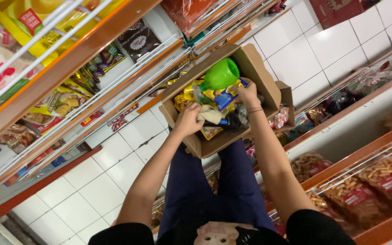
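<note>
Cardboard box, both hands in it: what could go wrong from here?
1. The cardboard box seems to rest on the person's lap over the tiled floor; it could tip or slide off.
2. The green cup sits high on the heaped packets and might roll out.
3. The left hand and right hand are both rummaging, so neither steadies the box from outside.

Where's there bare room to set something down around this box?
White floor tiles lie bare between the left shelf and the legs; more beyond the cardboard box. The box is crammed around both hands, left hand, right hand.
</note>
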